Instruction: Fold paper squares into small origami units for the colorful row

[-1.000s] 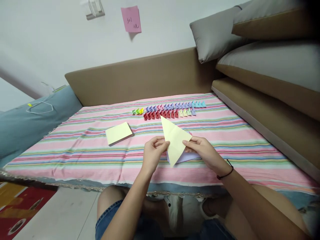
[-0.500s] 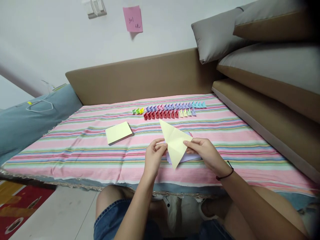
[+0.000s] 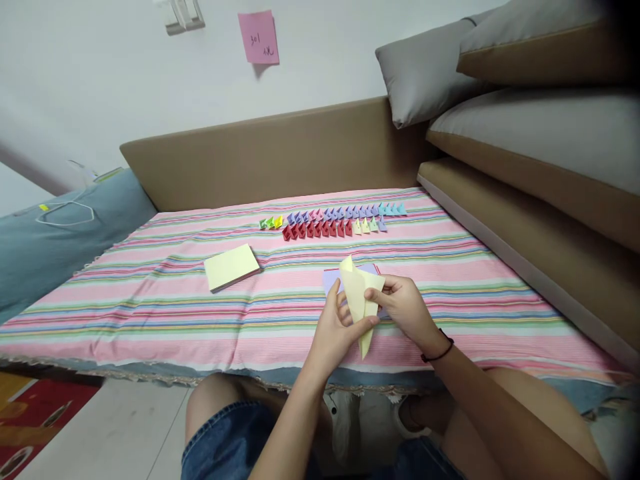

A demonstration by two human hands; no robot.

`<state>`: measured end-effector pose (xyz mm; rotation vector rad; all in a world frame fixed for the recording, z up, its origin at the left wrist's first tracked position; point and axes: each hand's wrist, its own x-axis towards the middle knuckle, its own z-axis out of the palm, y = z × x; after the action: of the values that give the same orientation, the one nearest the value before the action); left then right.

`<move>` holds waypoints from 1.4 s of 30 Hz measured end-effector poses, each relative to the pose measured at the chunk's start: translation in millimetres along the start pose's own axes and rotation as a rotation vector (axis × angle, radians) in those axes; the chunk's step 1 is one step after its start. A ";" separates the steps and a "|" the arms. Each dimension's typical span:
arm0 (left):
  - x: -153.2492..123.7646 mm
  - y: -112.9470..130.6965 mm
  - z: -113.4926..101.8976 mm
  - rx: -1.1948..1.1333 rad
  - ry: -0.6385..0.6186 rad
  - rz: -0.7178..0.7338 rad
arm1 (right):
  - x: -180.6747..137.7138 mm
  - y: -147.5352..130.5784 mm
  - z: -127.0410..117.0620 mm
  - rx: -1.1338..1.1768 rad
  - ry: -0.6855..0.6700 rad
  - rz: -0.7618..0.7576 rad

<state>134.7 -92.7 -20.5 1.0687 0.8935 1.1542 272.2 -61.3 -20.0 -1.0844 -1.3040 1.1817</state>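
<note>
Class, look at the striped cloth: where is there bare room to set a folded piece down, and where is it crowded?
Bare cloth lies left of the yellow paper stack, and more between the hands and the brown cushions. It is crowded at the rows of small folded pieces, and where the left hand and right hand hold the yellow sheet over the purple paper.

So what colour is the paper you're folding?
Pale yellow paper, held by both hands; it shows in the head view.

Your left hand (image 3: 336, 328) and right hand (image 3: 404, 307) pinch matt, smooth pale-yellow paper (image 3: 361, 299). Under it lies woven striped cloth (image 3: 150, 313), finely ribbed. Beyond the cloth, the backrest (image 3: 280, 157) looks like smooth tan leatherette, faintly sheened.
</note>
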 end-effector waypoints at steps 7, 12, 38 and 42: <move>-0.9 0.1 -6.0 -0.182 0.311 0.017 | 0.8 -1.3 -5.3 0.031 0.037 -0.036; 0.1 14.6 -20.0 -0.302 0.239 0.008 | 4.5 0.4 -13.2 0.038 -0.031 -0.050; -13.5 28.0 -61.0 0.301 0.196 0.201 | 5.0 -4.2 -24.7 0.081 0.038 -0.136; -13.5 35.4 -69.2 0.454 0.141 0.252 | 4.5 -8.2 -30.0 -0.077 -0.053 -0.157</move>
<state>57.4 -90.9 -4.7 1.5155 1.1924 1.2780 301.9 -55.6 -11.5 -0.9917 -1.4590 1.0564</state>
